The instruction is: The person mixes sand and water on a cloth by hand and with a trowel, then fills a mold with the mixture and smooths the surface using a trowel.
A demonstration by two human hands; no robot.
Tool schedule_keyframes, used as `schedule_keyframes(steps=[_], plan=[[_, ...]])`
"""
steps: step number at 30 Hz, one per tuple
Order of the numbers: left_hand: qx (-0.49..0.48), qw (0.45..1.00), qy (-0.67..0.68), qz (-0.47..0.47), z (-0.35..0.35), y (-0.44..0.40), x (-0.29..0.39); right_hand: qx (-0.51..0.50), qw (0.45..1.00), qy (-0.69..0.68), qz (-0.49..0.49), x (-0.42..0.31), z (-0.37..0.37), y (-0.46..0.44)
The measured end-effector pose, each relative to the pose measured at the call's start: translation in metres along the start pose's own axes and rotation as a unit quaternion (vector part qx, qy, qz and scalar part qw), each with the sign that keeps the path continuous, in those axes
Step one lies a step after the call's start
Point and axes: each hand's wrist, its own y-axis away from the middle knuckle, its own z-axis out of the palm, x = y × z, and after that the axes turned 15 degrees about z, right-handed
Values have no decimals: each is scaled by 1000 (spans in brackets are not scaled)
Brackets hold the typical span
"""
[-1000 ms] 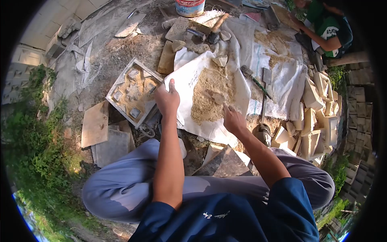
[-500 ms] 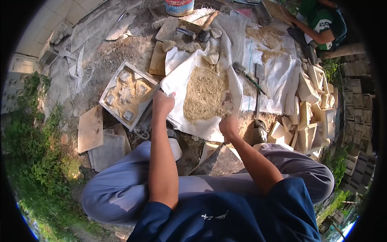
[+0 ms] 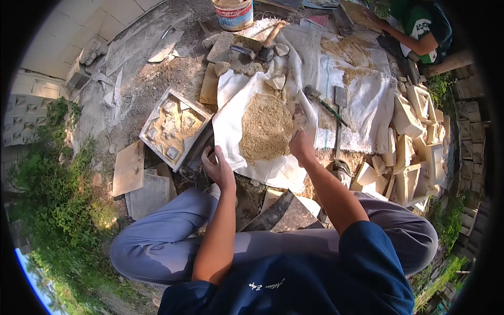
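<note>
A white woven sack (image 3: 227, 113) lies spread on the ground before me, with a heap of tan sandy powder (image 3: 265, 128) on it. My right hand (image 3: 301, 147) is closed at the heap's near right side, on what looks like a trowel (image 3: 300, 116); its flat blade points away from me over the powder, and the handle is hidden in the fist. Beside the sack's near left edge is my left hand (image 3: 219, 168), fingers apart and holding nothing. A square mould (image 3: 156, 102), partly filled with tan powder around grey blocks, sits tilted to the left.
Beyond the sack lie a hammer (image 3: 274, 34), stones (image 3: 276, 82) and a bucket (image 3: 234, 14). A mallet (image 3: 311, 93) rests to the right, near a pile of cast blocks (image 3: 407, 118). Boards (image 3: 129, 169) lie at left. Another person (image 3: 420, 37) works at upper right.
My left hand has let go of the sack's left edge, opened and drawn back toward me. My right hand has moved slightly away from me with the trowel. The view has shifted a little.
</note>
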Motion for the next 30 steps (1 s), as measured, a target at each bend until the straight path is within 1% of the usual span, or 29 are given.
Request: schedule_keyframes(steps=[1,2,4,5,7,8,9,10,11,12,13,15,16,17,18,19,20,21,22,23,25,26,27,28,29,30], plan=[[3,998,65,-16,0,14,-13,6,1000,-6,-17,1,8,6],[5,998,65,-11,3,27,-22,8,1000,-13,-20,3,17,11],[-28,987,67,142,9,48,-33,9,999,-22,-23,10,33,17],[-92,984,78,130,9,56,-37,12,999,-28,-37,14,40,20],[-83,983,-29,164,16,70,-31,16,997,-40,-56,6,35,28],[-84,981,-30,170,19,65,-33,-21,997,-31,-65,5,29,30],[-121,977,-89,148,21,58,-48,-57,995,-22,-74,2,23,33],[-158,968,-148,124,24,51,-50,-56,995,-29,-74,4,31,33],[-160,967,-149,130,27,47,-52,-85,993,-23,-76,5,40,34],[-130,971,-192,63,32,42,-44,-99,992,-22,-78,4,41,32],[-106,970,-214,38,38,34,-37,-112,990,-21,-79,4,42,31],[-58,977,-200,49,46,18,-20,-144,988,-34,-53,3,41,27],[-45,984,-168,41,50,10,-11,-103,989,-8,-110,3,33,31],[-26,990,-135,24,54,0,-2,-105,989,-11,-108,2,26,36],[-18,997,-72,-7,58,-8,8,-96,987,-9,-127,-3,14,44],[-19,997,-74,-7,60,-13,11,-84,985,-6,-148,-5,9,48],[-17,997,-67,-19,62,-18,15,-85,985,-6,-148,-2,7,47],[-15,998,-59,-31,64,-20,17,-99,980,53,-164,4,6,46],[-26,999,-32,-16,64,-20,6,-111,971,111,-180,11,2,44],[-28,999,-29,-14,65,-18,-5,-108,972,111,-179,17,-2,42],[-25,998,49,20,65,-13,-10,-79,977,127,-149,29,-10,39],[-17,991,134,13,63,-3,-15,-45,982,101,-152,35,-7,34],[-17,991,129,9,53,8,-20,-11,985,88,-149,38,-5,25],[-64,993,23,92,43,18,-29,8,989,61,-134,36,-8,20],[-108,975,-80,175,41,22,-36,30,991,34,-122,34,-13,15],[-134,978,94,131,47,23,-63,31,991,36,-127,34,-12,12]])
